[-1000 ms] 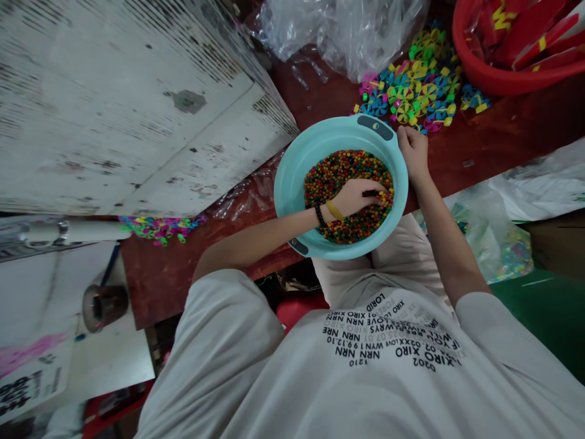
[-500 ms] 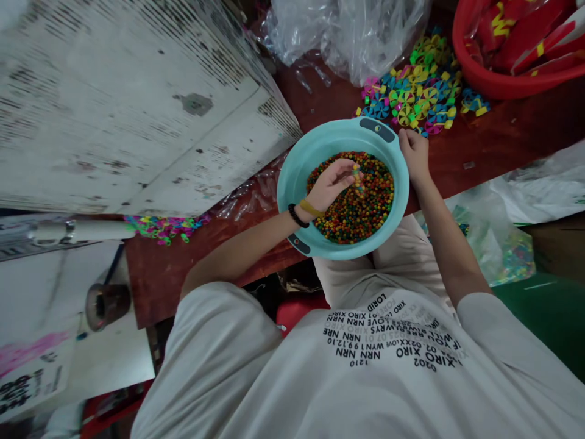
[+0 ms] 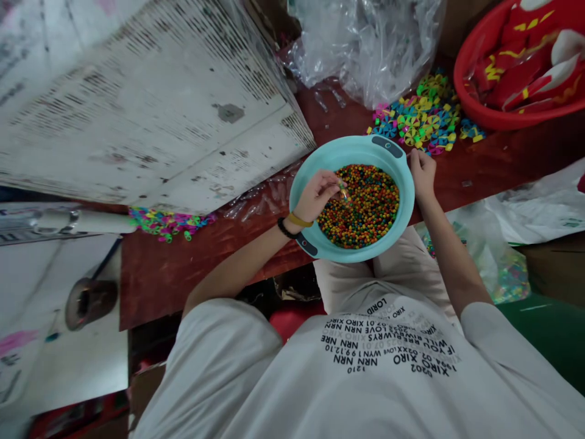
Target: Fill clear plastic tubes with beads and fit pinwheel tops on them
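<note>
The left hand (image 3: 317, 196) hangs over the near-left part of the turquoise basin (image 3: 305, 183), its fingers pinched narrow around a small clear piece (image 3: 342, 190) with a few coloured beads in it; what exactly that piece is cannot be told, as it is small and blurred. Directly beneath and to the right of that hand lies the heap of coloured beads (image 3: 365, 207), filling the basin's floor, so the left hand is the nearer one to the beads. The right hand (image 3: 421, 174) is closed on the basin's far-right rim, beside a dark grey handle patch; whether it also holds something small cannot be told. The basin sits at the near edge of the red-brown worktop (image 3: 192, 268), partly over the person's lap. Beyond the right hand lies a heap of small bright pinwheels (image 3: 423, 119), then a red tub (image 3: 475, 103) and crumpled clear plastic (image 3: 365, 42). The person's white shirt carries black print, read upside down, with "XIRO", "NRN" and "LORD" legible.
</note>
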`<state>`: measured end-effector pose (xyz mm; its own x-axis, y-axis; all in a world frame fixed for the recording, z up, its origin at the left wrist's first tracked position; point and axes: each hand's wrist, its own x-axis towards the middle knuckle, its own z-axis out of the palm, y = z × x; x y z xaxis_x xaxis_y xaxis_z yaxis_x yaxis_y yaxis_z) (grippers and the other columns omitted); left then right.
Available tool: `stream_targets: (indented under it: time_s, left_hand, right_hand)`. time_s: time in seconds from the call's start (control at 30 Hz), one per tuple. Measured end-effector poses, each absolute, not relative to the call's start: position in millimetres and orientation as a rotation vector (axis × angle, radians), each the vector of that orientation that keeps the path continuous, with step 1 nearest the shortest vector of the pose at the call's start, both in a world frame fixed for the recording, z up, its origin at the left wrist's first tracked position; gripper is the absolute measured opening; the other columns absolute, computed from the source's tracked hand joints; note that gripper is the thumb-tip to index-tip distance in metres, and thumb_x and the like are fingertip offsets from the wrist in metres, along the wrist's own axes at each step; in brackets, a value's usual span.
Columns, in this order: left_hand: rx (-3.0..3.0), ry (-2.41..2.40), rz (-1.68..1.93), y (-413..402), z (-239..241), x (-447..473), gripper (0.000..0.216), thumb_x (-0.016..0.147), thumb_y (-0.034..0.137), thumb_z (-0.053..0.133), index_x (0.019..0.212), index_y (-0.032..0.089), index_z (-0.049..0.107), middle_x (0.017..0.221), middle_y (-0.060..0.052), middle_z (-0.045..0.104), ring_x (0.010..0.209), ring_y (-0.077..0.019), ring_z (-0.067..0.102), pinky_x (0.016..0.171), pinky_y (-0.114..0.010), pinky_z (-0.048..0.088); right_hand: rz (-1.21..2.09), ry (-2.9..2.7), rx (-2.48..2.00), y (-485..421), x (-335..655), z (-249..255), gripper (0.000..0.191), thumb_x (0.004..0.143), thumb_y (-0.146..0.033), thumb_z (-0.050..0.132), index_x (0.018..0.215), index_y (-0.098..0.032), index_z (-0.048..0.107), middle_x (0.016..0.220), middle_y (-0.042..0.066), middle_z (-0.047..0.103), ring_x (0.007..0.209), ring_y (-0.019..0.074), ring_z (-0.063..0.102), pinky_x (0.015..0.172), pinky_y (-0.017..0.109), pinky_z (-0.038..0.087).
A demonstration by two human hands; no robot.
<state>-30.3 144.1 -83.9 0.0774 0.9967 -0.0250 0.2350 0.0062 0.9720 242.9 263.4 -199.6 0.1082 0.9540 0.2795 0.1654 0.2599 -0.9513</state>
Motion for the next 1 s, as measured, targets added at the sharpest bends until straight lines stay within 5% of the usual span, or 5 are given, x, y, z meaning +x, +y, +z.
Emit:
stream_targets:
  time_s: [0.23, 0.4, 0.53, 0.67, 1.0]
  left_hand:
    - [1.37, 1.372, 1.074, 129.9, -75.9, -37.1, 0.049, 0.085, 0.062, 0.081, 0.101, 0.022, 0.058, 0.096, -0.003, 0.072, 0.084, -0.0177, 0.074, 0.069, -0.031, 0.067]
    - [1.408, 1.357, 1.134, 126.2, -70.4, -40.5, 0.051, 0.085, 0.059, 0.082, 0.11, 0.023, 0.056, 0.098, -0.003, 0.074, 0.084, -0.0166, 0.074, 0.071, -0.03, 0.066]
    - [1.518, 1.368, 1.148, 127.8, -61.5, -32.8, 0.052, 0.087, 0.058, 0.081, 0.119, 0.023, 0.059, 0.103, -0.004, 0.075, 0.091, -0.0169, 0.074, 0.085, -0.031, 0.063]
    - [1.531, 1.346, 1.245, 126.4, -50.0, -17.4, 0.045, 0.094, 0.061, 0.071, 0.119, 0.023, 0.065, 0.108, -0.007, 0.075, 0.103, -0.0194, 0.072, 0.096, -0.034, 0.059]
    - [0.959, 1.006, 1.265, 114.5, -22.0, 0.2, 0.047, 0.084, 0.06, 0.08, 0.108, 0.02, 0.072, 0.079, 0.001, 0.055, 0.053, -0.0068, 0.043, 0.039, -0.019, 0.025]
  right_hand:
    - [0.703, -1.004, -1.274, 277.6, 284.1, -200.0, 0.077, 0.103, -0.083, 0.016, 0.093, -0.023, 0.063, 0.064, -0.002, 0.041, 0.05, 0.0196, 0.048, 0.053, 0.034, 0.044]
    - [0.627, -1.378, -1.474, 286.9, 312.3, -184.6, 0.074, 0.102, -0.083, 0.029, 0.099, -0.019, 0.066, 0.081, 0.008, 0.063, 0.074, 0.0265, 0.064, 0.074, 0.043, 0.056]
    - [0.469, -1.994, -1.675, 278.8, 295.1, -167.0, 0.044, 0.102, -0.053, 0.062, 0.122, -0.015, 0.067, 0.13, 0.023, 0.067, 0.109, 0.036, 0.067, 0.088, 0.046, 0.056]
    - [0.376, -2.11, -1.866, 278.0, 272.0, -155.6, 0.033, 0.101, -0.027, 0.057, 0.128, -0.009, 0.065, 0.137, 0.029, 0.063, 0.118, 0.0409, 0.064, 0.088, 0.047, 0.056]
    - [0.531, -1.865, -1.118, 255.6, 259.8, -86.3, 0.022, 0.106, -0.037, 0.049, 0.108, -0.021, 0.064, 0.104, 0.013, 0.07, 0.096, 0.0304, 0.065, 0.089, 0.046, 0.055]
